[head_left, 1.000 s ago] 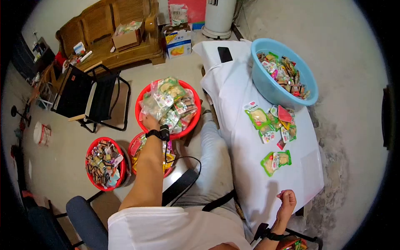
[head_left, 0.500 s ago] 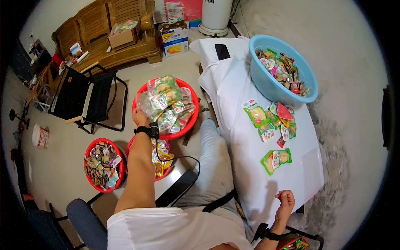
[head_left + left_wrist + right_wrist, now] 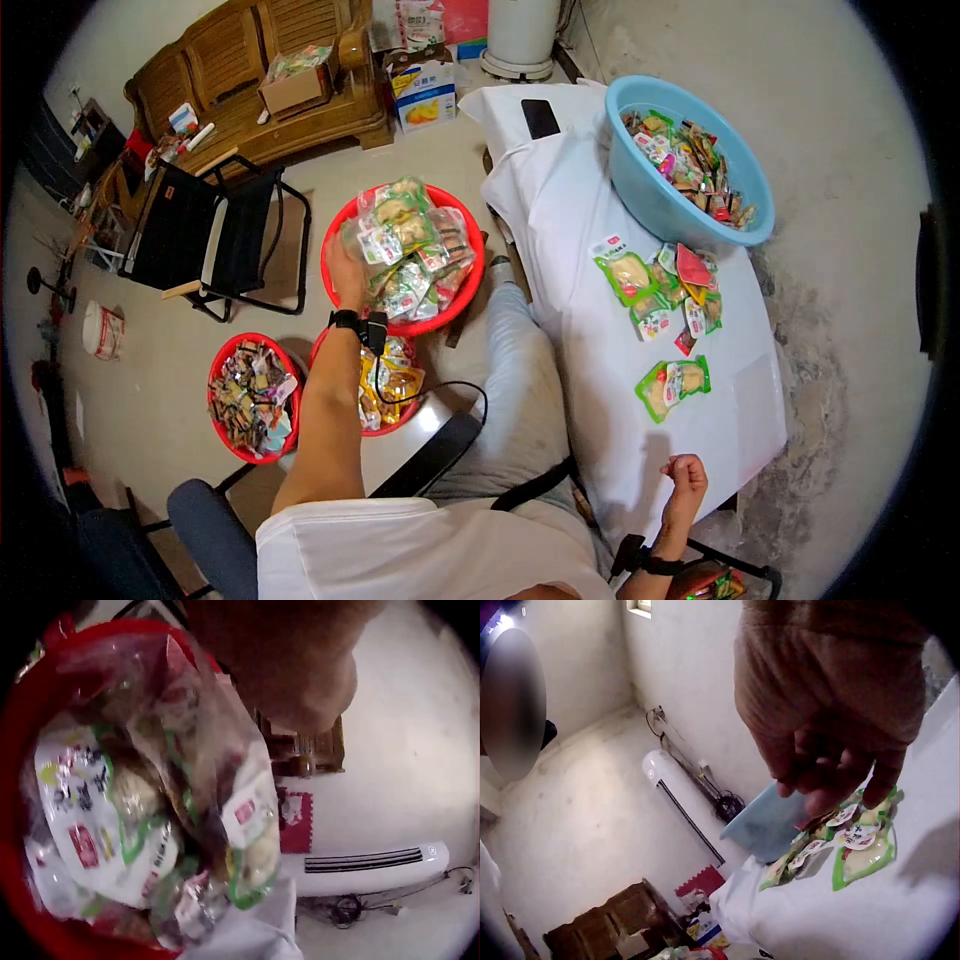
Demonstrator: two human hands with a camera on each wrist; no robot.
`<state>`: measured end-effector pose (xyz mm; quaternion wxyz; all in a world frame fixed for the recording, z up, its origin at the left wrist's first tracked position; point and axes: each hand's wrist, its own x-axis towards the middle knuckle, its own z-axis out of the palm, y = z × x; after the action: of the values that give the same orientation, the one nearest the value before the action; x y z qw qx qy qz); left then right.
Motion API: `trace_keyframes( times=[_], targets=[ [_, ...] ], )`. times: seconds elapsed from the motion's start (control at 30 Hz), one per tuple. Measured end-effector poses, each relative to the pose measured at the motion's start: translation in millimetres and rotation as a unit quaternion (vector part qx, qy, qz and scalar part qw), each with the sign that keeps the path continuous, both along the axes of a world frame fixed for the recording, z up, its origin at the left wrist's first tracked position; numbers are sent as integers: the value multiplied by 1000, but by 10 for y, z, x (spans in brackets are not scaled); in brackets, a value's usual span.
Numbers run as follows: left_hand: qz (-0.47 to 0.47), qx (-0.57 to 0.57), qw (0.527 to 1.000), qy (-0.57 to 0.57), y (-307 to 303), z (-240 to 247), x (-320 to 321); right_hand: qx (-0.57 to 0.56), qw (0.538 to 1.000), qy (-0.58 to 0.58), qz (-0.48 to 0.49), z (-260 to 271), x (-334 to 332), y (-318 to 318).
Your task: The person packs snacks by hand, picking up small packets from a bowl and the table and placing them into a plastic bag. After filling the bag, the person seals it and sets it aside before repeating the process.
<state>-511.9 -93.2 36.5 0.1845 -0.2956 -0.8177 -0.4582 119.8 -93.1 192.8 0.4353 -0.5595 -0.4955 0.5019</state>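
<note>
My left hand (image 3: 346,276) is at the left side of a clear plastic bag of green-edged food packets (image 3: 400,222) in the large red basket (image 3: 474,270). It grips the bag's edge, fingertips hidden; in the left wrist view the hand (image 3: 289,664) shows at the top, beside stretched clear film (image 3: 139,679). My right hand (image 3: 686,484) hangs over the near end of the white-covered table (image 3: 590,400), fingers loosely curled and holding nothing. In the right wrist view that hand (image 3: 832,712) is above packets (image 3: 862,859) on the cloth.
A blue tub (image 3: 625,165) of small packets and a black phone (image 3: 540,118) sit toward the table's far end. Smaller red baskets, one of mixed packets (image 3: 250,395), stand left of my leg. Beyond are a folding chair (image 3: 185,225) and a wooden bench (image 3: 225,75).
My left hand moved left from the bag's lower side, pulling at its edge, then slightly up and right against the bag. My right hand has stayed almost still.
</note>
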Motion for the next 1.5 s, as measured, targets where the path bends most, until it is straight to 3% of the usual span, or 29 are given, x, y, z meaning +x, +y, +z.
trace_keyframes(
  times=[0.07, 0.1, 0.13, 0.27, 0.33, 0.37, 0.47, 0.5, 0.53, 0.57, 0.6, 0.63, 0.67, 0.73, 0.77, 0.83, 0.87, 0.9, 0.97, 1.0, 1.07, 1.17, 1.2, 1.27, 1.4, 1.5],
  targets=[
    [15, -41, 997, 60, 128, -362, -184, -4, 1000, 0, -2, -6, -15, -3],
    [-33, -63, 992, -104, 140, -449, -248, -3, 1000, 4, 4, -14, -22, -1],
    [-82, -83, 957, -265, 155, -509, -303, -2, 1000, 7, 8, -22, -26, -1],
    [-131, -154, 956, -214, 8, -763, -485, -18, 1000, 1, -1, 22, -61, -22],
    [-107, -153, 968, -168, 4, -767, -542, -19, 999, -35, -6, 23, -85, -42],
    [-79, -65, 945, -310, 46, -775, -550, -21, 999, -33, -8, 10, -80, -52],
    [-112, -80, 930, -342, 8, -79, -225, -28, 1000, 0, -13, -73, -94, -41],
    [-20, -194, 953, -231, 44, -162, -362, -20, 1000, -19, 8, -89, -90, -32],
    [58, -301, 945, -110, 105, -184, -384, -18, 999, -45, 16, -80, -15, -79],
    [42, -377, 923, 67, 110, -253, -305, -26, 999, -33, 14, -81, 1, -98],
    [21, -423, 871, 250, 123, -128, -119, -31, 999, -20, 7, -96, -1, -98],
    [-22, -265, 951, 161, 259, -148, -90, -35, 999, -25, 9, -114, 44, -102],
    [-63, -103, 991, 54, 434, -127, -32, -36, 999, -26, 15, -151, 95, -118],
    [-160, -68, 985, -23, 639, 250, 603, -51, 998, -16, -14, -302, 203, -153],
    [-234, -54, 971, -2, 765, 272, 801, -66, 998, -5, -4, -382, 257, -162],
    [-406, 50, 881, -237, 1030, 343, 1365, -65, 997, -25, -24, -503, 347, -189],
    [-378, -87, 918, -87, 1065, 634, 1791, -68, 996, -50, -26, -570, 383, -195],
    [-422, -54, 903, -59, 1188, 529, 2056, -63, 996, -46, -35, -663, 422, -202],
    [-543, -80, 835, -41, 1202, 852, 2786, 28, 988, -142, -59, -858, 542, -237],
    [-577, -113, 806, -66, 1174, 1022, 3164, 27, 986, -145, -78, -864, 594, -251],
    [-650, -132, 747, -49, 1139, 1116, 3752, 77, 955, -264, -109, -778, 723, -192],
    [-730, -157, 664, -40, 1034, 1174, 4371, 64, 918, -342, -191, -692, 1078, -39],
    [-738, -156, 655, -35, 988, 1139, 4528, 63, 915, -342, -203, -705, 1252, 35],
    [-760, -135, 636, 11, 873, 1024, 4788, 121, 846, -463, -236, -724, 1605, 186],
    [-770, -120, 618, 107, 622, 903, 5114, 84, 812, -523, -244, -589, 2049, 480],
    [-755, -145, 621, 152, 486, 710, 5154, 147, 748, -593, -258, -776, 2289, 626]
  ],
)
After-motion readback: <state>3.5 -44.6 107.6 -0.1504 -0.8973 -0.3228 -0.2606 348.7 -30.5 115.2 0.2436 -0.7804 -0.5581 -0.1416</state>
